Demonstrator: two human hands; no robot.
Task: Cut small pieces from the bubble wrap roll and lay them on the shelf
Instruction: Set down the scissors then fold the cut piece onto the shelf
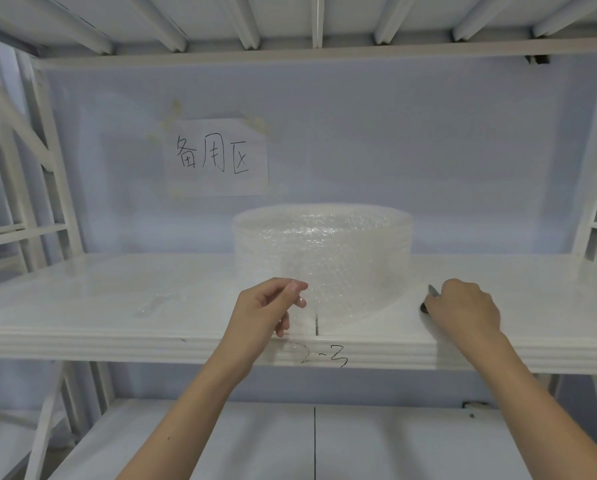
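Observation:
A clear bubble wrap roll (323, 252) stands on end in the middle of the white shelf (117, 327). My left hand (267, 313) pinches the loose front edge of the wrap between thumb and forefinger, at the roll's lower left. My right hand (463, 308) rests on the shelf just right of the roll, closed around scissors (430, 294); only a grey blade tip and a dark handle part show. A small clear piece of bubble wrap (158, 301) lies flat on the shelf to the left.
A paper sign (217, 157) with handwritten characters is taped to the back wall. White frame uprights (52, 188) stand at the left and right. Another white shelf (290, 441) lies below. The front edge bears a handwritten mark (325, 356).

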